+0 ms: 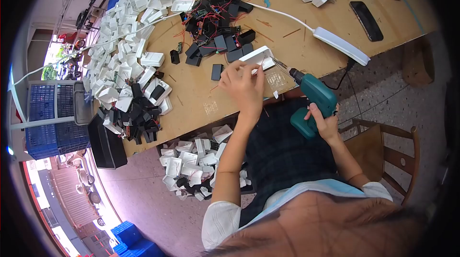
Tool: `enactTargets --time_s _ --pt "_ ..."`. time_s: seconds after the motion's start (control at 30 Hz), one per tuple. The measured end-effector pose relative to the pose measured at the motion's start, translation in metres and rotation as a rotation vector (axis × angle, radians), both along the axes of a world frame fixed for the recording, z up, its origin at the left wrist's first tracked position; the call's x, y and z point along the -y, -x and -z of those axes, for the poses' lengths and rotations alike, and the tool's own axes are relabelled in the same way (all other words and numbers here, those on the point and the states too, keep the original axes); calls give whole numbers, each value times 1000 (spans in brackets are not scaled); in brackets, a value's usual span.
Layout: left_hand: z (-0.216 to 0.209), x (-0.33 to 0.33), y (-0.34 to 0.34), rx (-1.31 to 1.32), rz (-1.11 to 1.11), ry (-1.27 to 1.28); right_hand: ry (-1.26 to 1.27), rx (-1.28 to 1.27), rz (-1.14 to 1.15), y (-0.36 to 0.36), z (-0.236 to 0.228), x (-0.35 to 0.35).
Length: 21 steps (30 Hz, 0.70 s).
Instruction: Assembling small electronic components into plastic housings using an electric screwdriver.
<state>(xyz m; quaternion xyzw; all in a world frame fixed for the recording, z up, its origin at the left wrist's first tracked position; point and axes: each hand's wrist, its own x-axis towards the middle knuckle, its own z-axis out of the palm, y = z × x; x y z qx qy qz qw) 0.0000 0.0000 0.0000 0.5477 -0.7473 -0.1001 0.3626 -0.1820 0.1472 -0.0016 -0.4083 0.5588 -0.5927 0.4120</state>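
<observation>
My right hand (325, 123) grips a green cordless drill (316, 95) by its handle. The drill's bit points left and reaches the right end of an open white plastic case (261, 56) near the table's front edge. At that case's left, near side is my left hand (243, 87), its fingers bent and pinched on the edge; the fingertips partly hide what lies between them. A small black box (217, 72) lies just left of this hand. Beyond the case is a heap of black boxes (220, 43) with red wires and small circuit boards.
White plastic cases (139, 27) pile along the table's left side, more black parts (139, 118) near its front left corner. A white power strip (340, 46) and phone (366, 21) lie at right. Below stands a container of white cases (196, 161); a wooden chair (383, 154) is right.
</observation>
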Motion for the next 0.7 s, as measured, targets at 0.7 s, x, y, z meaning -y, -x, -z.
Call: enactTargets --time_s 0.7 --pt "14 16 33 -12 -164 233 15 -32 15 -11 5 30"
